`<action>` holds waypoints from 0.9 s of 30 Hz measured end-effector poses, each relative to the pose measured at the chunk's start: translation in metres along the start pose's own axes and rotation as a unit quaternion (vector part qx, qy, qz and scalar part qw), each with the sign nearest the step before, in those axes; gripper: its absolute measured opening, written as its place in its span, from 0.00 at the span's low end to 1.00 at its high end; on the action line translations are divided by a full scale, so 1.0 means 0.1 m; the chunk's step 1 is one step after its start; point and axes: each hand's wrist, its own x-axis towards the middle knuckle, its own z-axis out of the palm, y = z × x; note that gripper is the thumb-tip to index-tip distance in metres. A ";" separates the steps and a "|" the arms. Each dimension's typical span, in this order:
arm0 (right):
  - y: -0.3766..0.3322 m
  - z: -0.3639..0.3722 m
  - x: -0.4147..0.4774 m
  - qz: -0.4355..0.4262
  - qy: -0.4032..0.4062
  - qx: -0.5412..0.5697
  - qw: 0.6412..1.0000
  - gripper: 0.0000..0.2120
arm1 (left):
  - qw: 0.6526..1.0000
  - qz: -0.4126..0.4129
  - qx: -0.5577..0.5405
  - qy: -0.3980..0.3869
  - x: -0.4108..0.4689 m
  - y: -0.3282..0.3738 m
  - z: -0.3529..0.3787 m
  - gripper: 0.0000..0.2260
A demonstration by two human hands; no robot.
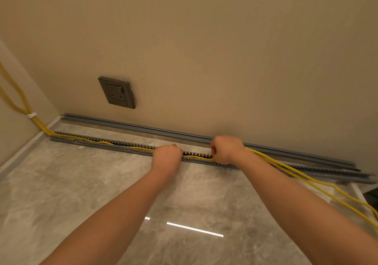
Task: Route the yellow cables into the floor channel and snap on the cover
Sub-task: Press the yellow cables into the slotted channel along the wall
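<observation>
A grey slotted floor channel (98, 144) runs along the floor from the left corner to the right. Yellow cables (319, 182) come down the left wall, lie inside the channel's left part, and trail out over the floor at the right. My left hand (166, 154) is over the channel's middle with fingers curled down onto the cables there. My right hand (226, 149) grips the cables a little to the right, just above the channel. The grey cover (143, 128) lies flat along the foot of the wall behind the channel.
A dark wall socket (117, 92) sits low on the wall above the left part of the cover. A white tie (31, 115) bundles the cables on the left wall. Polished grey stone floor (102, 193) spreads in front of the channel.
</observation>
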 end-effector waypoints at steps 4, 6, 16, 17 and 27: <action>0.03 0.07 0.02 -0.021 -0.003 -0.020 1.000 0.06 | 0.993 0.052 -0.057 0.085 0.00 0.09 0.10 0.10; 0.05 0.09 0.02 -0.026 0.003 -0.017 1.000 0.05 | 0.985 0.081 -0.111 0.099 0.00 0.27 0.11 0.11; 0.17 0.22 -0.04 -0.012 0.015 0.078 0.997 0.04 | 0.990 0.090 -0.083 0.074 0.10 0.71 0.15 0.07; 0.18 0.23 -0.06 -0.012 0.017 0.084 0.996 0.05 | 0.988 0.096 -0.090 0.078 0.09 0.71 0.11 0.06; 0.64 0.20 -0.29 0.100 0.003 0.131 0.986 0.12 | 0.994 0.087 -0.046 0.053 0.14 0.77 0.00 0.07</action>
